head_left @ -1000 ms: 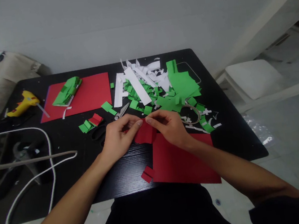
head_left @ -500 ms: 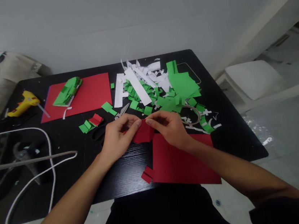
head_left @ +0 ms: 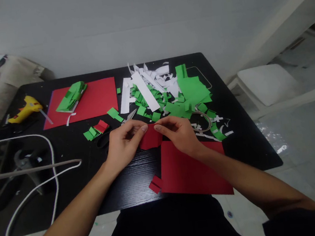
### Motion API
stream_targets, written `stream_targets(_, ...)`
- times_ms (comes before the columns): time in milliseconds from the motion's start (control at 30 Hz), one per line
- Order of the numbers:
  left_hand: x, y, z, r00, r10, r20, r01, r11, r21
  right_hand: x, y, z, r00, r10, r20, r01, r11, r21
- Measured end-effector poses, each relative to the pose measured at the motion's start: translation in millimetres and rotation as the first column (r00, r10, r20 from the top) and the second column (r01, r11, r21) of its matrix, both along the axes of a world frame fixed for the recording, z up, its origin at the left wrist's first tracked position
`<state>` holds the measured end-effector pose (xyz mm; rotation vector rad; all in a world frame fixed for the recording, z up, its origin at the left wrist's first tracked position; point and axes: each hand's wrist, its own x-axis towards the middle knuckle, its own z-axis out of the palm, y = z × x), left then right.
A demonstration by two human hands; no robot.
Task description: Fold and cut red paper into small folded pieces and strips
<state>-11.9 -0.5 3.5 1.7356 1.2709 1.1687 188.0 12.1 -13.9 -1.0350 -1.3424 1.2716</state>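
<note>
Between my two hands is a small piece of red paper [head_left: 150, 137], pinched along its top edge. My left hand [head_left: 124, 143] has thumb and forefinger closed on its left corner. On the other corner, my right hand [head_left: 178, 134] grips with the same pinch. Below my right wrist lies a large red paper sheet [head_left: 192, 171], partly covered by my forearm. A small folded red piece [head_left: 155, 184] touches that sheet's left edge. Scissors [head_left: 130, 116] lie just beyond my left hand, their handles partly hidden.
Green and white paper scraps [head_left: 149, 96] are heaped at the back, with a roll of tape [head_left: 201, 121] at right. A yellow glue gun [head_left: 27, 109], pliers [head_left: 26, 162] and a white cable [head_left: 53, 153] lie at left. Folded green paper [head_left: 72, 96] rests on another red sheet [head_left: 100, 98].
Almost nothing differs. My hands and the pinched red paper have shifted very slightly, with the grip unchanged.
</note>
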Motion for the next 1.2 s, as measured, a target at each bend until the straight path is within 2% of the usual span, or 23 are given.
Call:
stream_targets(433,-2.3,1.2,0.5,0.993,0.090,-0.075,-0.088,0.996,0.030,-2.1,-1.9,1.5,0.996,-0.087,0.026,0.085,0.994,0.064)
stream_targets(967,0.8,-1.1,1.8,0.994,0.090,-0.063,-0.090,0.996,0.002,-1.6,-2.1,5.3,0.999,-0.043,0.026,0.042,0.999,0.031)
stream_targets(1200,2.9,-2.2,6.2,0.995,0.077,-0.070,-0.077,0.997,0.008,-1.2,-2.6,5.6,0.995,-0.071,0.065,0.065,0.994,0.085)
